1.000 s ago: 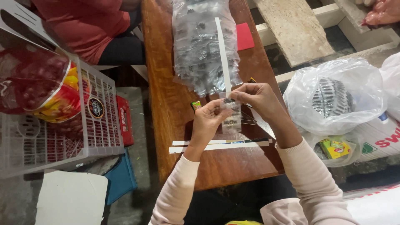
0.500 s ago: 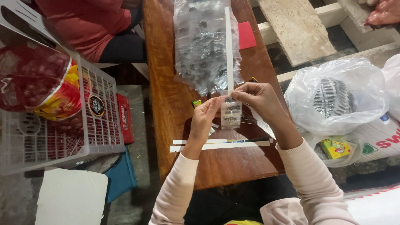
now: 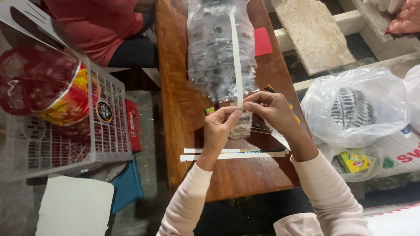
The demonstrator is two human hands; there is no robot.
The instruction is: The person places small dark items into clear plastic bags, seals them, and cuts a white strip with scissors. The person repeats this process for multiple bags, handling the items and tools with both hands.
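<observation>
Over a brown wooden table (image 3: 183, 100), my left hand (image 3: 221, 126) and my right hand (image 3: 271, 109) pinch a small clear packet (image 3: 241, 124) between their fingertips. A long white paper strip (image 3: 236, 52) runs from the packet's top away across the table. Under the strip lies a large clear plastic bundle of small dark packets (image 3: 214, 48). Two more white strips (image 3: 232, 154) lie flat on the table just below my hands. Both wrists wear pale pink sleeves.
A white plastic crate (image 3: 78, 148) holding a red and yellow bag stands at the left. A person in a red top (image 3: 100, 26) sits at the far left. A red card (image 3: 262, 41) lies on the table. Clear bags (image 3: 354, 109) sit at the right.
Both hands have shifted slightly away from me with the packet; the strip stands straighter along the table. Otherwise the scene is the same.
</observation>
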